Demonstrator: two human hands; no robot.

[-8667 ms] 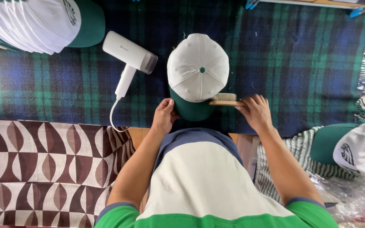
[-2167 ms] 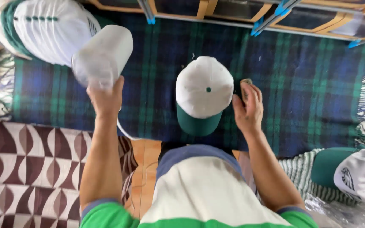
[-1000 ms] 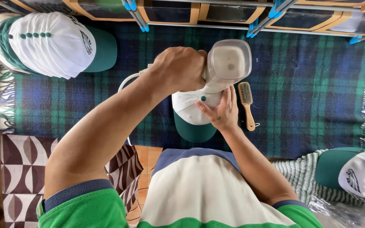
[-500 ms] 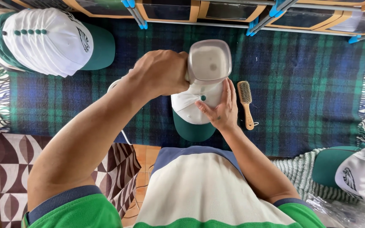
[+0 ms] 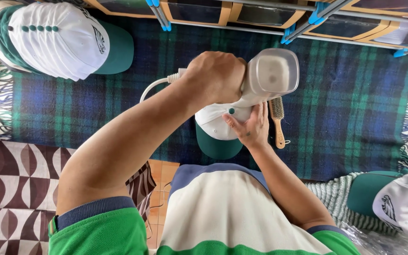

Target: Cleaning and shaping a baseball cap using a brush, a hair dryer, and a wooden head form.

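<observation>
A white cap with a green brim [image 5: 216,130] stands on a blue-green plaid blanket [image 5: 345,104]. My left hand [image 5: 216,75] grips the handle of a white handheld steamer [image 5: 270,75] and holds it above the cap's crown; its white cord runs off to the left. My right hand [image 5: 250,128] lies flat on the right side of the cap, fingers spread. A wooden brush [image 5: 276,120] lies on the blanket just right of that hand.
A stack of several white and green caps [image 5: 57,38] sits at the back left. Another such cap [image 5: 397,200] rests on a striped cloth at the right. Wooden-framed shelving with blue clips [image 5: 242,12] runs along the far edge. A brown patterned cloth [image 5: 29,184] is at the left.
Over the frames I put the brush down and lifted the steamer from the left. In the last half second the steamer has shifted right over the cap; my right hand stays on the cap.
</observation>
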